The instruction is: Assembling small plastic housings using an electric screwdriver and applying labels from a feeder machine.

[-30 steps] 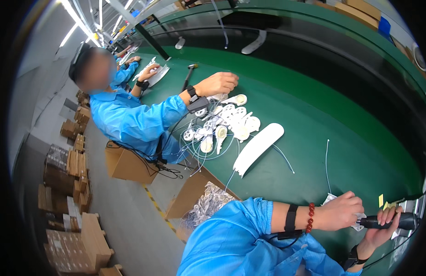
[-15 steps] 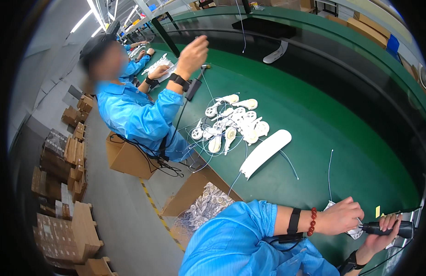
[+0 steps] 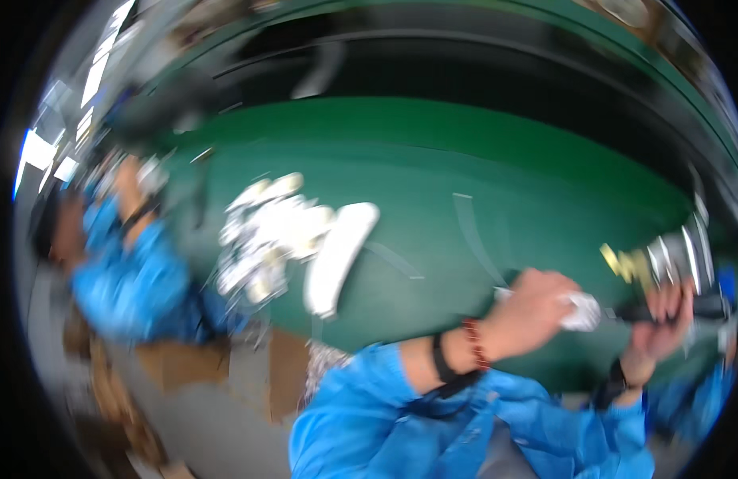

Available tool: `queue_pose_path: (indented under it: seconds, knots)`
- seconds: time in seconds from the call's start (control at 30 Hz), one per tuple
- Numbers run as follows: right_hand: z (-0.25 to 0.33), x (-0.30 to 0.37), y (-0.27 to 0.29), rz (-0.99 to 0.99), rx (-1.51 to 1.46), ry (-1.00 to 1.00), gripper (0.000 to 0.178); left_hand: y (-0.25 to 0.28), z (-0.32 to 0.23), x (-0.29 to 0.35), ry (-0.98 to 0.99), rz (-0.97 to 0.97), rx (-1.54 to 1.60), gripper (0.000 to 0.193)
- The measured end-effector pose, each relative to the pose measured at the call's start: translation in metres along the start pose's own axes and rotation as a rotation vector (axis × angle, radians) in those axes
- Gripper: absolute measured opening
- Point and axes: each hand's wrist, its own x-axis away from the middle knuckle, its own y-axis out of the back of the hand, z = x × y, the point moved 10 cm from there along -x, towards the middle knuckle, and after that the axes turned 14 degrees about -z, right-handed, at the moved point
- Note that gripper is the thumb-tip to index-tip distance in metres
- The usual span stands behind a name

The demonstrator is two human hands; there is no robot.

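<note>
Left hand (image 3: 532, 311) gripping white part (image 3: 583, 312); right hand (image 3: 661, 334) closed round black tool (image 3: 710, 307).
Part probably light, stiff, smooth; take by rim.

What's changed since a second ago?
The view swung right. A co-worker's hand moved left, away from the parts pile; the tip of the black tool seems drawn off the white part. The left hand still holds that part, the right hand the tool; the curved white panel still lies beside the pile.
</note>
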Motion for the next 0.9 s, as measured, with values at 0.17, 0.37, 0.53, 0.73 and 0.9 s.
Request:
queue_pose_path:
  seconds: [0.17,0.37,0.53,0.73,0.9]
  knots:
    - [0.058,-0.011,-0.014,0.031,0.280,0.269,0.012,-0.024,0.009,0.006,0.028,0.268,-0.175,0.042]
    - [0.119,-0.035,-0.011,-0.027,0.457,0.545,0.010,-0.033,0.006,0.005,0.073,0.373,-0.181,0.057]
    - [0.102,-0.051,0.015,-0.109,0.515,0.545,0.009,-0.034,0.007,0.009,0.056,0.382,-0.207,0.064]
    - [0.086,-0.058,0.036,-0.161,0.594,0.538,0.011,-0.034,0.009,0.008,0.079,0.400,-0.213,0.063]
    - [0.084,-0.065,0.044,-0.176,0.610,0.536,0.011,-0.035,0.010,0.007,0.080,0.402,-0.203,0.061]
